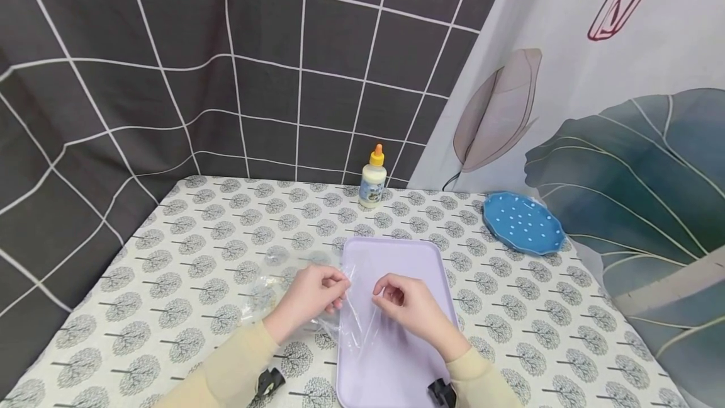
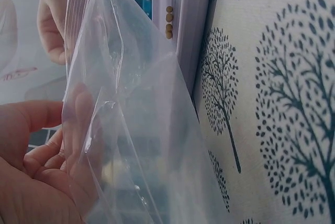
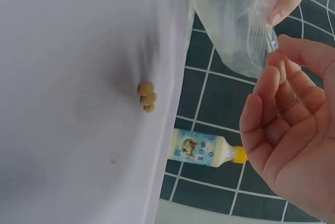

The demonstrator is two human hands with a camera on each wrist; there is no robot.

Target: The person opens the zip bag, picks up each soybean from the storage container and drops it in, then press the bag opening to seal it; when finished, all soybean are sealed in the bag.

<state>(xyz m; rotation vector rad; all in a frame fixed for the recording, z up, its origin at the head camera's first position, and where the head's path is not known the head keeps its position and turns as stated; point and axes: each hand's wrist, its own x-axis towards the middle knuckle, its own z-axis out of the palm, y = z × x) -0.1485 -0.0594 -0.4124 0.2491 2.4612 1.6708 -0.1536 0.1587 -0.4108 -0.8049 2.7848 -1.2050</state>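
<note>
I read the scene from the near edge of the tabletop (image 1: 510, 332) outward.

1. Nearest me, a lavender tray (image 1: 413, 257) lies with its long axis running from the near edge toward the far edge. Its near end passes between my two forearms.

2. Over the tray's left rim I hold a clear plastic bag (image 1: 354, 310). My left hand (image 1: 308, 298) pinches the bag's upper edge between thumb and curled fingers; the left wrist view shows the film draped across those fingers (image 2: 84, 130). My right hand (image 1: 410, 304) sits just to the right of it, over the tray. In the right wrist view its fingers (image 3: 272, 109) are loosely curled, with the thumb tip at the bag's edge. I cannot tell whether it grips the film or only touches it.

3. The bag hangs down from the left hand toward the near edge, its long axis roughly along the tray's. The left hand carries it; the right hand is the nearer one to the open tray surface.

4. Three small tan beans (image 3: 147, 96) lie together on the tray against its rim, apart from both hands and beyond the bag.

5. More crumpled clear plastic (image 1: 272, 282) lies on the tabletop left of the left hand.

6. Farther out, a blue dotted plate (image 1: 523, 224) sits near the far right corner, and a glue bottle (image 1: 372, 178) with an orange cap stands at the far edge.
</note>
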